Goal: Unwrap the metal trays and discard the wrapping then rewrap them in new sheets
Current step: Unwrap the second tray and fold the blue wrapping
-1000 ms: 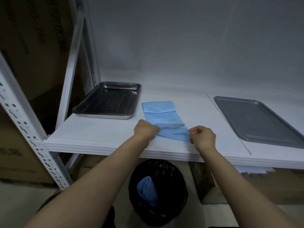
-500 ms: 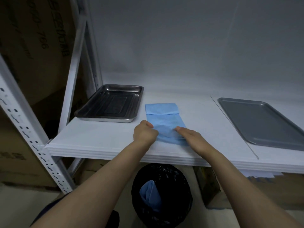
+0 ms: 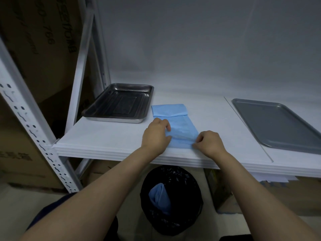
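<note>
A: What's nearest the person?
B: On the floor under the front lip of the shelf (image 3: 107, 150) stands a black-lined bin (image 3: 182, 221) with a wad of blue wrapping (image 3: 159, 197) inside it.

A: And the hands?
B: Both reach onto the shelf at its front edge. The left hand (image 3: 155, 134) has its fingers curled over the left edge of the blue sheet (image 3: 182, 126), with the fingertips on the fabric. The right hand (image 3: 209, 142) pinches the sheet's near right corner between thumb and bent fingers.

A: Where does the sheet lie, and which way does it run?
B: It lies flat on the white shelf, between the two trays and touching neither. It's folded into a long strip. The long axis runs from the front edge towards the back wall, leaning slightly left as it goes. The near end sits between the hands. The far end points at the wall and has a folded band across it.

A: The trays?
B: The deep tray (image 3: 119, 103), dark and shiny, sits open side up on the left, just beside the strip's far end. The flat tray (image 3: 276, 122), dull grey, lies well apart on the right, its long axis slanting from far left to near right
</note>
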